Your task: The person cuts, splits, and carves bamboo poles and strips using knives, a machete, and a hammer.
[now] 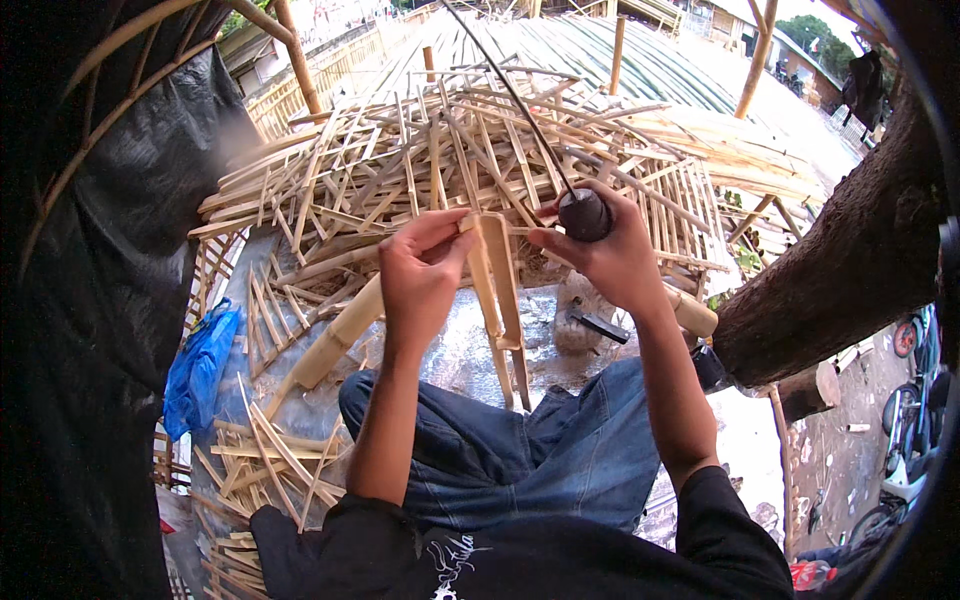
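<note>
My left hand pinches the upper end of a split bamboo strip between thumb and fingers. Right beside that strip stands a second bamboo piece, wider and hollowed, and both run down toward my lap. In my right hand is a tool's thick dark handle. From it a long thin dark shaft slants up and away to the left; whether it is a blade seen edge-on, I cannot tell. My right thumb and index finger reach toward the bamboo's top.
A large heap of bamboo strips lies ahead. A thick bamboo pole crosses behind my hands. A black object rests on a pale block. At left are a blue plastic bag and loose strips; a tree trunk leans at right.
</note>
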